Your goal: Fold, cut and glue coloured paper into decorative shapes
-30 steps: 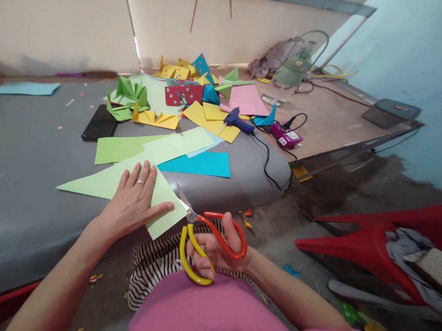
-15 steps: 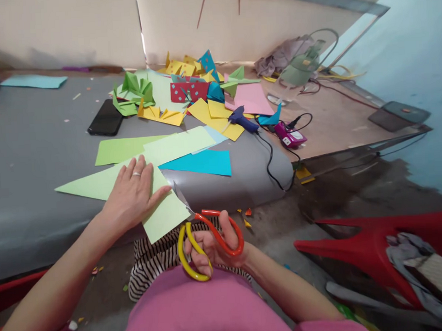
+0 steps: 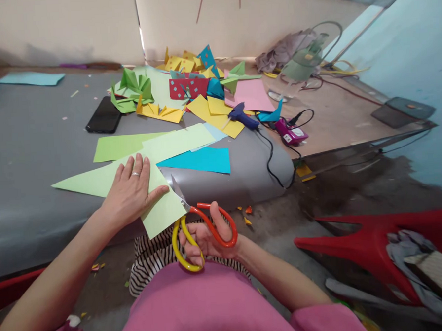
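Observation:
My left hand (image 3: 129, 192) lies flat with its fingers spread on a pale green sheet (image 3: 163, 210), pressing it against the table's front edge. A long pointed part of pale green paper reaches left from under the hand. In my right hand (image 3: 210, 237) are scissors (image 3: 186, 205) with one red and one yellow handle, my fingers through the loops. The blades are parted and meet the sheet's right edge, one blade showing past it; the other is mostly hidden. Beyond the hand lie a pale green strip (image 3: 179, 142) and a blue piece (image 3: 202, 160).
Folded coloured paper shapes (image 3: 133, 88), a black phone (image 3: 104, 115) and a blue glue gun (image 3: 242, 117) with its cord lie on the grey table (image 3: 31, 146). A purple socket block (image 3: 290, 132) sits at the right. Red chair (image 3: 362, 242) stands lower right.
My right hand and the scissors have moved slightly up and left, the blades further along the sheet's edge. My left hand stays pressed on the paper. The whole view has shifted a little.

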`<state>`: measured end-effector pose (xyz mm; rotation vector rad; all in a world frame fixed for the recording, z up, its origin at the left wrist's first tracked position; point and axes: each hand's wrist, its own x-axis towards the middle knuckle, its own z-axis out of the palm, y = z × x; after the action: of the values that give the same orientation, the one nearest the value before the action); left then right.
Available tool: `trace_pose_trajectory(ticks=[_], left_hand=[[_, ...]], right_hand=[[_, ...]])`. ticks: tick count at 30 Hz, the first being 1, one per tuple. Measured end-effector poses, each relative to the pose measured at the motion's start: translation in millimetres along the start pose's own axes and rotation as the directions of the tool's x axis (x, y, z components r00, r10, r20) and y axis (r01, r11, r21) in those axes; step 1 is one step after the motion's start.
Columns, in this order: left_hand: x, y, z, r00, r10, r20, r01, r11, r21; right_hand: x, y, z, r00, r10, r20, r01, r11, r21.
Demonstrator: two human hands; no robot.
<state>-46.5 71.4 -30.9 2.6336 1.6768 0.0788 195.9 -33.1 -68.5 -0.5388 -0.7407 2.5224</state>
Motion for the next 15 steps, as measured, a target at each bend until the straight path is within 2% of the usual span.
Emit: trace_pose_trajectory(ticks=[4,8,15], left_hand=[[-4.2,4.6,-6.7,0.999,0.014,0.029,-0.015,1.000,0.024],[-15.2,11.0,-11.6,0.997,0.062,0.044,-0.064,0.997,0.043],[-20.6,11.9,-7.5,0.998,0.062,0.017,-0.062,0.998,0.009]], right_hand=[[-4.6,-1.0,2.0,0.999,-0.034,-0.002,0.034,0.999,-0.014],[-0.9,0.7,1.8,0.999,0.014,0.031,-0.013,0.999,-0.030],[-0.2,-5.4,2.5,1.000,0.002,-0.003,-0.002,0.999,-0.042]])
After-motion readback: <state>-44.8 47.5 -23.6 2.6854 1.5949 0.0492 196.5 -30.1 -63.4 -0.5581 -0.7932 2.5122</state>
